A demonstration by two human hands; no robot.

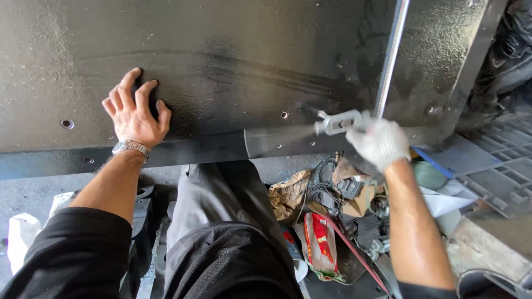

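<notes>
A black panel (249, 72), glossy and perhaps still wet, fills the view. The bare left hand (134, 113) rests on it, fingers apart, and could smear it. The gloved right hand (381, 143), fingers clamped on a spray gun (341, 122) just off the panel's lower edge, might cause runs.

red-and-green packet (320, 243) | floor, lower centre; white bag (21, 235) | far left
</notes>
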